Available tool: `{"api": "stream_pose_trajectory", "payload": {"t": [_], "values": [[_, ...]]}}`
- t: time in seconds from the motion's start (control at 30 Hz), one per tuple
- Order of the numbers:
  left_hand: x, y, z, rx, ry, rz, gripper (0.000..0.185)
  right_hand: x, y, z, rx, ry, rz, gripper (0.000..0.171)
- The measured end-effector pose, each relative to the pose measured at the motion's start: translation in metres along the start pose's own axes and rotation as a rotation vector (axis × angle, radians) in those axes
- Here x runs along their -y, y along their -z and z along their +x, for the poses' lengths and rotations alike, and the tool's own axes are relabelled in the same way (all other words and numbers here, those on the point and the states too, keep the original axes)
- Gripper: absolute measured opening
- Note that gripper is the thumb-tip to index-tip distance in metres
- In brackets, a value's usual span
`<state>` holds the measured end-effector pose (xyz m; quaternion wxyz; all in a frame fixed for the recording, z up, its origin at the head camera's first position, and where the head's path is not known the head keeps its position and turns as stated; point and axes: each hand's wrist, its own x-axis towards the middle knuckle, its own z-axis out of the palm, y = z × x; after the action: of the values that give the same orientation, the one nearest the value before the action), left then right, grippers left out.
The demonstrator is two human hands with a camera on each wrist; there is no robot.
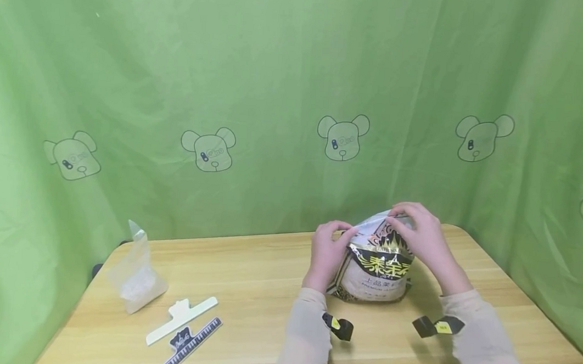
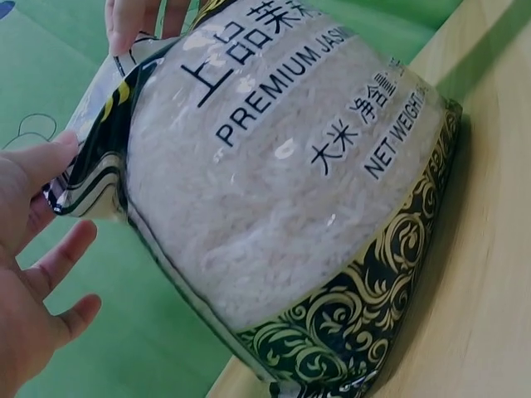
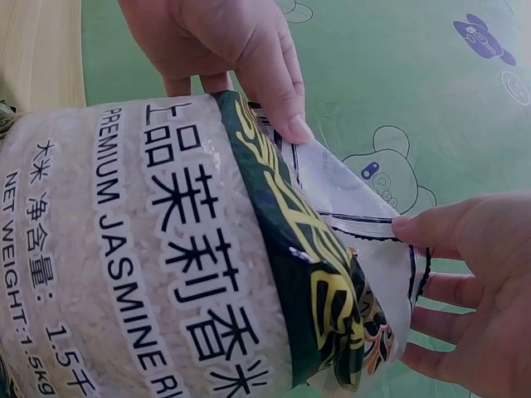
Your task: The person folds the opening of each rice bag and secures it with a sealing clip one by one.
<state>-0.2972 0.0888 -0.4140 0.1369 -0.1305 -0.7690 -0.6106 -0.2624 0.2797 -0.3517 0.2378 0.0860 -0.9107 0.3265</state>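
The jasmine rice bag [image 1: 377, 269] stood right of centre on the table [image 1: 246, 289], its top pinched by the left hand [image 1: 328, 254] and right hand [image 1: 423, 238] (fingertips only). A slipped pinch, I judged, could tip the bag and spill rice.

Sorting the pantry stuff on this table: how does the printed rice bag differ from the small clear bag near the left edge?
The rice bag is larger, printed in black and gold with "Premium Jasmine" lettering; the small clear bag is plain and see-through, holding something white. The rice bag stands between the left hand and right hand, which pinch its top; the small clear bag sits alone, untouched. Both stand upright on the wooden table.
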Motion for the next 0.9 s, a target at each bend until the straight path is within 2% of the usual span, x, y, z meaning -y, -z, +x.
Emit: {"api": "stream_pose_trajectory", "payload": {"t": [0.27,0.47,0.7,0.9], "values": [[0.005,0.006,0.001,0.032,0.0,-0.025,0.015,0.0,0.0,0.0,-0.001,-0.001,0.0,0.022],[0.008,0.01,0.002,0.049,0.03,-0.057,0.014,0.001,0.0,0.0,0.002,0.002,-0.004,0.023],[0.007,0.016,0.003,0.07,0.007,-0.039,0.015,0.0,0.0,0.001,-0.003,0.01,-0.006,0.023],[0.007,0.017,0.003,0.108,0.026,-0.042,0.014,0.0,0.0,0.0,0.0,0.006,-0.003,0.023]]}}
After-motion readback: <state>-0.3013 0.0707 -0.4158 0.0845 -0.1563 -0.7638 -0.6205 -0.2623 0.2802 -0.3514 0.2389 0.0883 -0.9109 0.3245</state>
